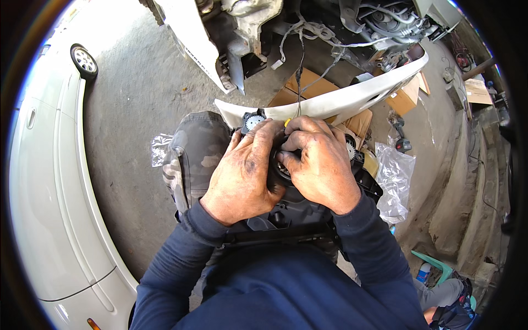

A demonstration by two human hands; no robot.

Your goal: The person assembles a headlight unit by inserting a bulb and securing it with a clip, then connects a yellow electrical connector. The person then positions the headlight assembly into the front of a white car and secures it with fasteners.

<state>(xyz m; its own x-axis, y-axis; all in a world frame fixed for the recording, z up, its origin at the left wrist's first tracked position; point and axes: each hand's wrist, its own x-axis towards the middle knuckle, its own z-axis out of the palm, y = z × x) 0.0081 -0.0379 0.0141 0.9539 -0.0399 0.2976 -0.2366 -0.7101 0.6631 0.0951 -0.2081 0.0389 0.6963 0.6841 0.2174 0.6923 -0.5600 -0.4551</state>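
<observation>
A black plastic assembly (291, 212), resembling the back of a headlight, rests across my lap. White toothed wheels show on it, one gear (254, 121) by my left fingers and another gear (350, 148) beyond my right hand. My left hand (245, 173) is closed around its left side, thumb near a round black opening (281, 171). Over that opening my right hand (319, 165) has curled fingers pressed together; what they pinch is hidden. A small yellow piece (287, 122) sits between the fingertips of both hands. Dark thin wires (300, 82) run down to the right fingers.
A white curved bumper-like panel (357, 99) lies just ahead, with cardboard (316, 83) behind it. The stripped front of a vehicle (242, 33) stands beyond. Left is a white car (49, 181). At right are a clear plastic bag (395, 179), a power tool (403, 145) and another person (448, 297).
</observation>
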